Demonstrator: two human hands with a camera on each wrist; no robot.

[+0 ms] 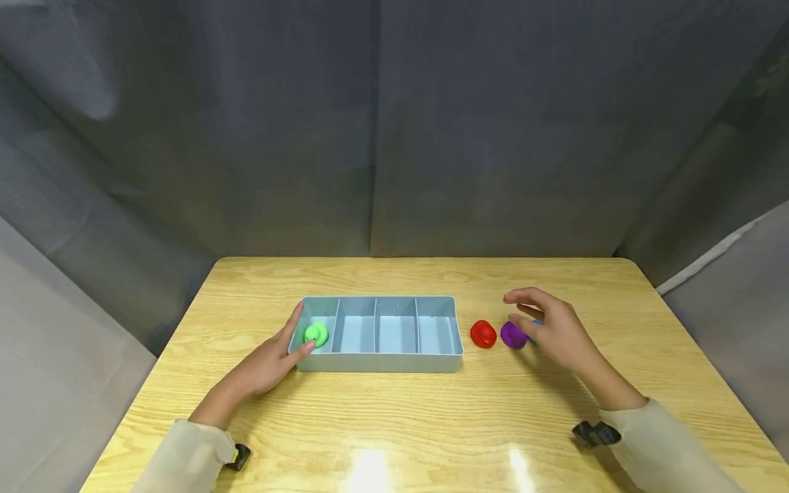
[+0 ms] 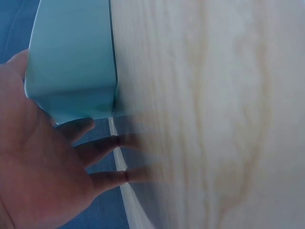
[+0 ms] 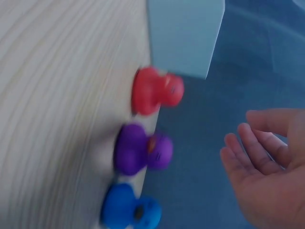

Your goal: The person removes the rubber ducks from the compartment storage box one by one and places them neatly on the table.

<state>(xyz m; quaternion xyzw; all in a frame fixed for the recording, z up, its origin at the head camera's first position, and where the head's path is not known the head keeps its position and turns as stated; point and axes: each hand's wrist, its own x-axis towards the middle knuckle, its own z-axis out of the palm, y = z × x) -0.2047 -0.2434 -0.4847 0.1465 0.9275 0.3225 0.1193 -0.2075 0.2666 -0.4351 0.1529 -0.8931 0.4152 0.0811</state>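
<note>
A light blue divided box (image 1: 377, 363) sits on the table, its compartments in a row. My left hand (image 1: 266, 366) holds its left end, the thumb over the front rim and the fingers along the outer end wall. In the left wrist view those fingers (image 2: 97, 150) reach past the box's end. A green rubber duck (image 1: 317, 333) is in the leftmost compartment. To the right of the box, a red rubber duck (image 3: 147, 90), a purple one (image 3: 131, 149) and a blue one (image 3: 119, 206) stand in a row. Above the purple and blue ducks hovers my right hand (image 1: 557, 335), loosely curved and holding nothing.
The wooden table (image 1: 394, 418) extends around the box and ducks. Dark grey cloth (image 1: 382, 137) hangs behind its far edge, with lighter cloth at the sides. Small dark devices (image 1: 596, 433) are worn at both wrists.
</note>
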